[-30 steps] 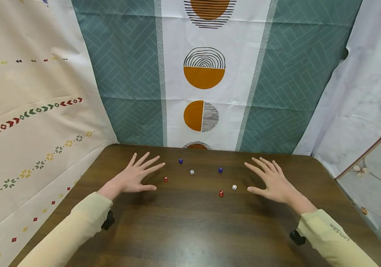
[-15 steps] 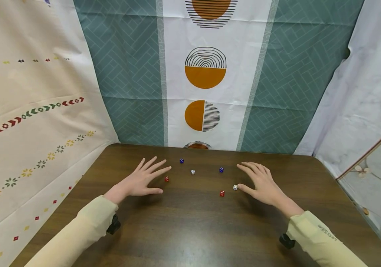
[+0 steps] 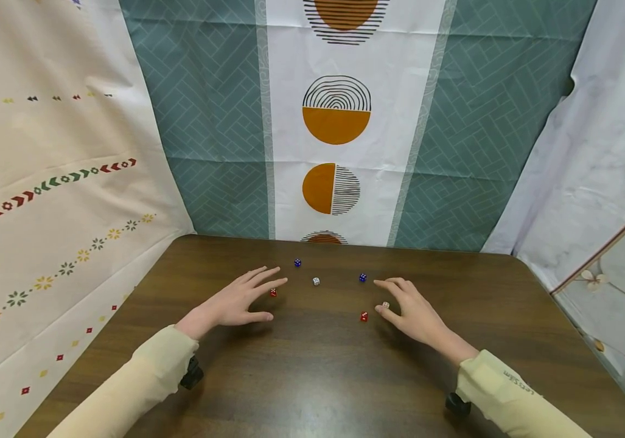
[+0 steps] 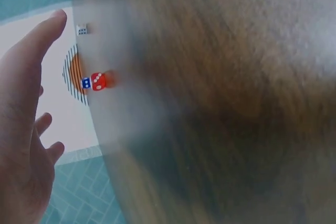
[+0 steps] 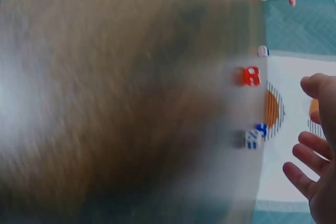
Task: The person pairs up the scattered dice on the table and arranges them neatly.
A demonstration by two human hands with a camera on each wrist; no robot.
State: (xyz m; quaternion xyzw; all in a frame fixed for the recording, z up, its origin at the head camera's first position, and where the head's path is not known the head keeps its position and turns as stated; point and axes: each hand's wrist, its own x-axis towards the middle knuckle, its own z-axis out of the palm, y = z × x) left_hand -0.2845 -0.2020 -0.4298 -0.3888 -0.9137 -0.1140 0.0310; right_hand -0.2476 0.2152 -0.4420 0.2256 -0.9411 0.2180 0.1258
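My left hand (image 3: 235,301) hovers over the left part of the table, fingers spread and nothing held. Just by its fingertips lies a red die (image 3: 273,292), also near the hand in the left wrist view. My right hand (image 3: 415,313) hangs with its thumb and fingers apart on either side of a white die (image 3: 386,305), partly covered by the thumb in the head view; the right wrist view shows no contact with that white die (image 5: 252,139). A second red die (image 3: 364,317) lies left of the right thumb, and a blue die (image 3: 363,278) lies beyond it.
Another white die (image 3: 316,281) and another blue die (image 3: 297,263) lie between the hands, toward the back. The dark wooden table (image 3: 301,377) ends at a patterned curtain (image 3: 213,182). Cloths hang on both sides.
Both hands have moved inward and lowered, the right one farther, reaching the white die on the right. The left fingers have come close to the left red die. The dice have stayed put.
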